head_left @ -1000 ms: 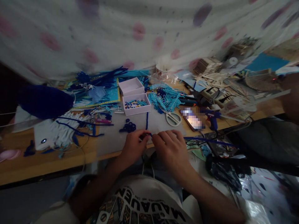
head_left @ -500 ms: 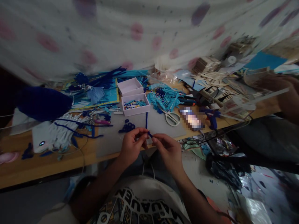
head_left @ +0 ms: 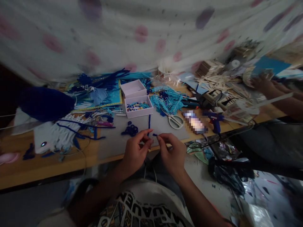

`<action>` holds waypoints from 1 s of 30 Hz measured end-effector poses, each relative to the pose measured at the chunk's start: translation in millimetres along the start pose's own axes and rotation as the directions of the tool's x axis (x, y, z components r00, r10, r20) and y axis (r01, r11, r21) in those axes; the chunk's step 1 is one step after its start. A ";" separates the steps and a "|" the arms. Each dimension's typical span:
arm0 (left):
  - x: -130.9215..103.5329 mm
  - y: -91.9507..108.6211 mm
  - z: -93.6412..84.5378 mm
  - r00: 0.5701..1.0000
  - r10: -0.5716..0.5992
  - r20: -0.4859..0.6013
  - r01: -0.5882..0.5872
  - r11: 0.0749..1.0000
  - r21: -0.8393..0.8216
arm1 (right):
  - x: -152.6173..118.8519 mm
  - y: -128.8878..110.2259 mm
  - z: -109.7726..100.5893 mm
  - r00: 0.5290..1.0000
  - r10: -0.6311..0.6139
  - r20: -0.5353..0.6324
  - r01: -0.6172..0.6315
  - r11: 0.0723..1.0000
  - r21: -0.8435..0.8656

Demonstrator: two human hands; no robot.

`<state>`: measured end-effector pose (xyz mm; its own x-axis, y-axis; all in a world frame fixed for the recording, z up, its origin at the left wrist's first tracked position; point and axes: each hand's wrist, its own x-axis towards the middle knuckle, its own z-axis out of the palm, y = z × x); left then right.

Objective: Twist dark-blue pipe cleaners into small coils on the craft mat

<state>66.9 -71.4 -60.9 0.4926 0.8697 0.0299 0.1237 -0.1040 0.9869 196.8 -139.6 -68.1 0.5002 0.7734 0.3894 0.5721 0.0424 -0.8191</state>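
Note:
My right hand (head_left: 174, 151) pinches a short dark blue pipe cleaner piece (head_left: 155, 135) between thumb and index finger over the front of the grey mat (head_left: 111, 145). Just left of it, my left hand (head_left: 137, 151) has its index finger and thumb apart, with nothing clearly held between them. Small dark blue pipe cleaner rings (head_left: 130, 130) lie in a pile on the mat beyond my left hand. A straight dark blue pipe cleaner (head_left: 149, 120) lies on the mat, its near end behind my left fingers.
A white box (head_left: 139, 113) of beads stands behind the mat, its lid behind it. Scissors (head_left: 175, 122), a phone (head_left: 195, 121) and a blue glue gun (head_left: 215, 121) lie to the right. Another person's hand (head_left: 262, 83) works at the far right. Blue pipe cleaners (head_left: 113, 75) lie at the back left.
My left index finger and thumb have parted and drawn back from the blue piece, which stays in my right hand. The other person's hand has moved left.

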 end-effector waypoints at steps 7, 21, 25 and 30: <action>5.4 -6.2 -0.7 0.988 -0.120 0.093 0.133 0.981 -0.141 | 5.6 13.4 7.2 0.914 -0.403 0.036 0.389 0.849 -0.357; -1.1 2.7 -4.2 0.995 0.104 0.009 -0.103 0.976 0.192 | 8.3 17.3 10.1 0.869 -0.484 0.106 0.486 0.793 -0.367; 5.4 4.0 -13.9 0.996 -0.055 0.067 0.060 0.996 -0.064 | 13.5 16.5 8.2 0.832 -0.534 0.151 0.550 0.758 -0.351; 7.4 0.6 -19.7 0.989 -0.119 0.091 0.125 0.990 -0.066 | 13.8 13.1 4.9 0.790 -0.538 0.294 0.613 0.689 -0.387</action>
<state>53.6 -55.5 -57.0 0.5507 0.8284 -0.1020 0.1272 0.0375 0.9912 208.0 -125.3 -75.6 -0.1034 0.7743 0.6243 0.9521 0.2586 -0.1630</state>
